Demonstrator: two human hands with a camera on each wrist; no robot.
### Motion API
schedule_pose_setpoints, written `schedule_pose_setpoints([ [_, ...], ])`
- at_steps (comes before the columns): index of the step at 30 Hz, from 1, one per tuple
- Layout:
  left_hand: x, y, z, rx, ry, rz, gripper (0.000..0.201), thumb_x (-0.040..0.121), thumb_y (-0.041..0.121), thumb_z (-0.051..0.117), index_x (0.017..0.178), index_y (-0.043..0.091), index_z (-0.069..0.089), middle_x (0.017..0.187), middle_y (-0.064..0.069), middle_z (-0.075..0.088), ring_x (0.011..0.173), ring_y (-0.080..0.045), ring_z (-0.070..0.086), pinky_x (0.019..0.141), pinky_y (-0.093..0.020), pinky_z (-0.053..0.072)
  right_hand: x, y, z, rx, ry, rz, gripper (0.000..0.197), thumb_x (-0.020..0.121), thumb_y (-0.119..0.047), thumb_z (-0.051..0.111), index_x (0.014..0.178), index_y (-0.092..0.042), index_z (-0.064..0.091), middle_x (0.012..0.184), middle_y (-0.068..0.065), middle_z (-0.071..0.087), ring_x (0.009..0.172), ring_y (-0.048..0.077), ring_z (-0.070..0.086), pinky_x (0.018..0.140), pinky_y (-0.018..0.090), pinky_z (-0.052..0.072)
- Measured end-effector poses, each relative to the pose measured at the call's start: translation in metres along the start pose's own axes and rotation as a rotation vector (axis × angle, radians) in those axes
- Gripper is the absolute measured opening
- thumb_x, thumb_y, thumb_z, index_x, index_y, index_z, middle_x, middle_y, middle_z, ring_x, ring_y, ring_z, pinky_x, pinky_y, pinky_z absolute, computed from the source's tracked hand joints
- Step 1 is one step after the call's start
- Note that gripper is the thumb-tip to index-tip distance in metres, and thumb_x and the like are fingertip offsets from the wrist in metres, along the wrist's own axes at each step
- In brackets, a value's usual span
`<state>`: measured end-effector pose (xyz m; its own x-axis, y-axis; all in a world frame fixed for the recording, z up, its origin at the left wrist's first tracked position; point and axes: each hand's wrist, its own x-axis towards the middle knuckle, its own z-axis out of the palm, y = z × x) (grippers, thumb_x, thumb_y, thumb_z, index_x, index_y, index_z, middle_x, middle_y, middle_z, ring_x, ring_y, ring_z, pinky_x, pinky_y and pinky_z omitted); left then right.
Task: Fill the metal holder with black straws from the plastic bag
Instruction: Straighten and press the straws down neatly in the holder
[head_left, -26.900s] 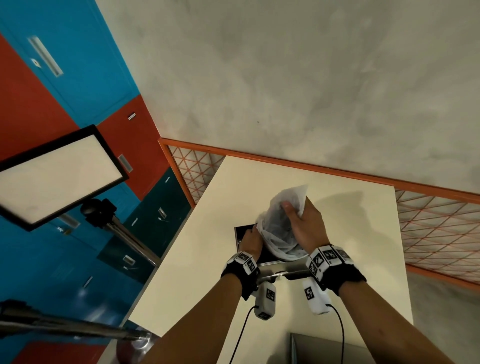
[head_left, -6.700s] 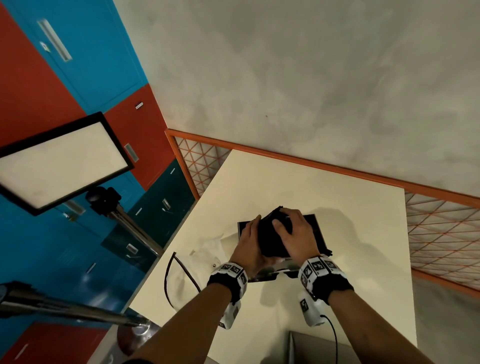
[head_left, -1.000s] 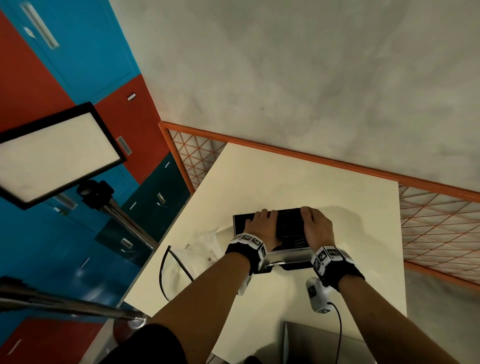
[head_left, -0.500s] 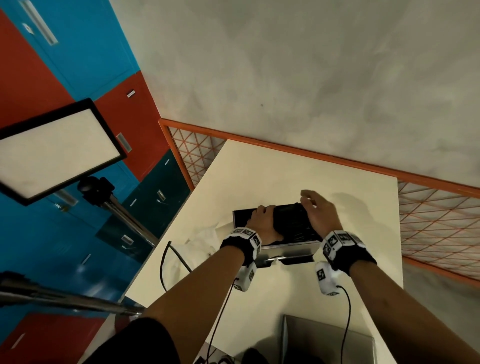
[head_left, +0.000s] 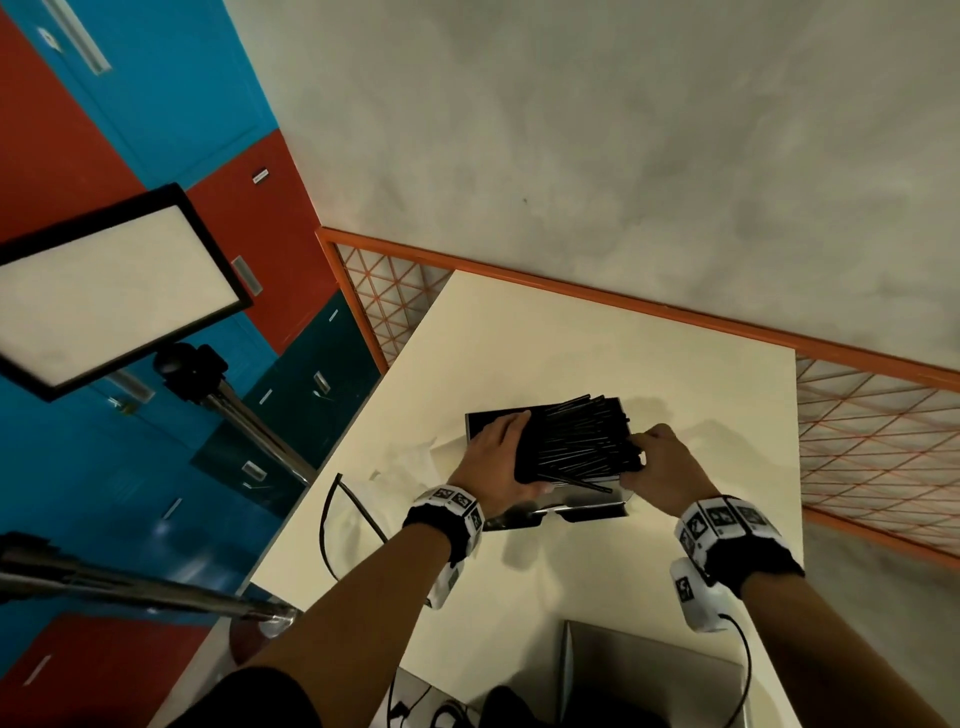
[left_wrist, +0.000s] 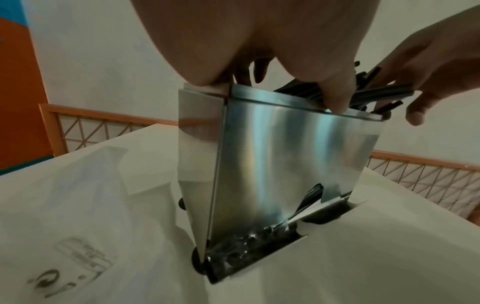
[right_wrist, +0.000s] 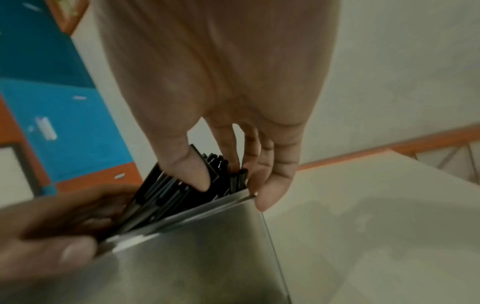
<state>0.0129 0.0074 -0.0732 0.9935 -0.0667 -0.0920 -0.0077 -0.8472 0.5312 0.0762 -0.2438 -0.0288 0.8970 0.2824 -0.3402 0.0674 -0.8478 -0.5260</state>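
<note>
faint unreadable print on crumpled white plastic bag (left_wrist: 78, 216) left of shiny steel box holder (left_wrist: 280, 164); left hand (head_left: 498, 457) and right hand (head_left: 660, 467) both gripping bundled thin black straws (head_left: 576, 441) atop holder.

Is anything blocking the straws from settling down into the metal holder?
Nothing separate shows. The black straws lie crisscrossed above the metal holder opening, held by left hand and right hand; one straw pokes out sideways.

Hidden and cut-off bits

The left hand (head_left: 496, 457) covers one end of the black straws (head_left: 576, 441), and the right hand (head_left: 662, 470) covers the other. The metal holder (left_wrist: 280, 164) hides the straws below the hands. The print on the plastic bag (left_wrist: 78, 205) is too blurry to read.
</note>
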Motion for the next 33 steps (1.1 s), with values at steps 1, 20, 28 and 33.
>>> schedule_pose_setpoints([
  [1, 0.001, 0.003, 0.0, 0.024, 0.0, 0.003, 0.109, 0.078, 0.062, 0.074, 0.16, 0.022, 0.015, 0.159, -0.003, 0.026, 0.143, -0.026, 0.03, 0.121, -0.044, 0.024, -0.001, -0.001, 0.001, -0.068, -0.026, -0.005, 0.04, 0.076, -0.018, 0.071, 0.114, -0.015, 0.061, 0.105, 0.004, 0.041, 0.089, 0.024, 0.055, 0.08, 0.031, 0.045],
  [20, 0.002, 0.013, 0.012, 0.126, 0.05, 0.009, 0.116, 0.068, 0.081, 0.054, 0.159, 0.022, 0.013, 0.159, 0.001, 0.027, 0.145, -0.023, 0.029, 0.121, -0.053, 0.022, 0.006, -0.016, -0.014, -0.314, -0.154, -0.072, 0.021, 0.094, -0.016, 0.052, 0.102, -0.013, 0.07, 0.095, 0.011, 0.069, 0.084, 0.03, 0.065, 0.069, 0.032, 0.048],
  [28, 0.003, 0.01, 0.013, 0.117, 0.059, 0.026, 0.123, 0.061, 0.084, 0.045, 0.16, 0.021, 0.009, 0.16, -0.002, 0.026, 0.146, -0.025, 0.028, 0.122, -0.053, 0.022, 0.004, -0.015, -0.02, 0.149, -0.174, -0.079, 0.019, 0.095, -0.005, 0.052, 0.083, -0.004, 0.067, 0.068, 0.013, 0.07, 0.064, 0.026, 0.069, 0.07, 0.035, 0.059],
  [33, 0.003, 0.01, 0.015, 0.09, 0.073, 0.019, 0.12, 0.068, 0.074, 0.067, 0.159, 0.02, 0.011, 0.159, -0.001, 0.027, 0.145, -0.025, 0.03, 0.121, -0.053, 0.023, 0.002, -0.021, -0.012, 0.255, -0.104, -0.05, 0.015, 0.097, -0.008, 0.054, 0.085, -0.016, 0.059, 0.07, 0.013, 0.07, 0.054, 0.015, 0.066, 0.052, 0.012, 0.046],
])
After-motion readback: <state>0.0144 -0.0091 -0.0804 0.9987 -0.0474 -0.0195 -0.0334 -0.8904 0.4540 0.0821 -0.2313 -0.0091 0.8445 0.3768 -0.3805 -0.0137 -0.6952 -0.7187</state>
